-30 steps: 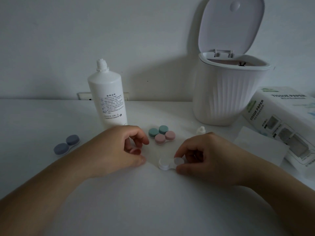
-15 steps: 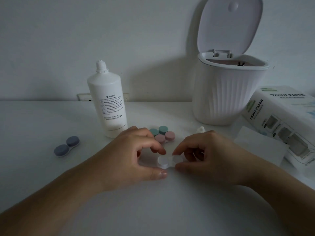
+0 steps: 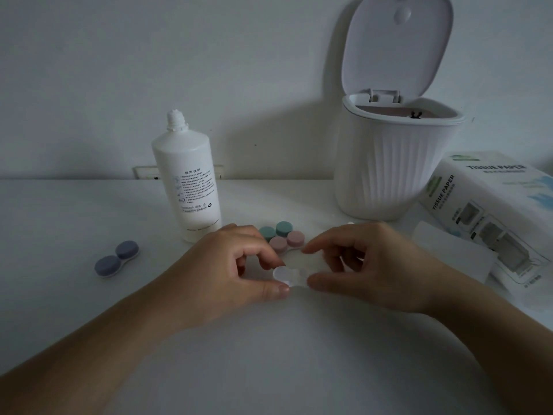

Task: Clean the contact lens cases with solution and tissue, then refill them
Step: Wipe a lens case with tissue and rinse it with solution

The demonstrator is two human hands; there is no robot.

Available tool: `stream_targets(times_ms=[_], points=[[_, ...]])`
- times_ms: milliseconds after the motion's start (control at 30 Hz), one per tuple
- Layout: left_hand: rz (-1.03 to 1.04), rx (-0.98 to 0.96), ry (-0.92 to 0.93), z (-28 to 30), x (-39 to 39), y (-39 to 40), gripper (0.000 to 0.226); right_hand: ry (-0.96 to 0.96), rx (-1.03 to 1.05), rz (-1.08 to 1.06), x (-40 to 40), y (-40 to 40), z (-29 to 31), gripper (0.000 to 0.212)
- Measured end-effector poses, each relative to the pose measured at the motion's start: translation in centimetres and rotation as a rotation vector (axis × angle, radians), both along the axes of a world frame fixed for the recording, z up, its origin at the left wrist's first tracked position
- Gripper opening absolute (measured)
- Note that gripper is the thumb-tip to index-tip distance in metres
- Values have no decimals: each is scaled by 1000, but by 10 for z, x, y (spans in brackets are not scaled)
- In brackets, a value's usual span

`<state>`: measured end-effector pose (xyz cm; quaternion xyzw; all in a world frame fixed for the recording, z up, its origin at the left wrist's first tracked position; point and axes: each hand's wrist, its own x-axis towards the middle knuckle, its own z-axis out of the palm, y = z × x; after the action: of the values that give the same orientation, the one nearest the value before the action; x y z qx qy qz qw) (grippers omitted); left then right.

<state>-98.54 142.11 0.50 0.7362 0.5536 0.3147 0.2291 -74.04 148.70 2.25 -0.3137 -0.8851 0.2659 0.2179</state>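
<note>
Both hands meet over a white case [image 3: 289,275] lying on the tabletop [image 3: 74,223] in front of the person; the left hand [image 3: 230,265] pinches the case's left cap between thumb and forefinger; the right hand [image 3: 368,265] has its thumb against the case's right end and its forefinger curled above it, fingers bent round that end; a thin tissue [image 3: 311,262] lies under the case. Just behind the hands sit a green case [image 3: 276,229] and a pink case [image 3: 286,241], side by side and touching; a blue case [image 3: 116,259] lies well apart to the left. The bottle [image 3: 188,181] stands upright, uncapped, behind the left hand; a bin [image 3: 389,172] with its lid up stands at the back right, a tissue box [image 3: 493,211] beside it.
</note>
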Motion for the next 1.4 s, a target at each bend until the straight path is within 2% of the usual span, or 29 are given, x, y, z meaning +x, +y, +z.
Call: stream_targets(times_ms=[133,200,300,400,500,600,700,900,1000,1200,1400], points=[[18,-4,-16,0,0,0,24,-42,167,-169,10,7,9,34],[17,-7,-15,0,1,0,23,-177,280,-278,20,10,16,36],[22,-7,-37,0,1,1,21,-375,378,-447,39,7,24,28],[29,0,-35,0,0,2,20,-535,361,-570,53,-4,26,26],[24,7,-26,-1,0,2,20,-654,346,-568,57,-17,18,18],[22,18,-36,-1,-1,3,21,-700,318,-563,57,-22,7,26],[26,35,-42,-2,-1,3,23,-646,292,-567,57,-21,-1,30],[18,69,-26,-4,0,3,20,-342,213,-617,55,-26,-9,27],[34,71,-23,-6,1,3,19,-366,208,-663,55,-25,-14,31],[76,44,-47,-3,1,3,19,-413,105,-617,58,-8,-14,38],[115,41,-80,12,7,6,17,-142,123,-678,61,-3,-14,11]])
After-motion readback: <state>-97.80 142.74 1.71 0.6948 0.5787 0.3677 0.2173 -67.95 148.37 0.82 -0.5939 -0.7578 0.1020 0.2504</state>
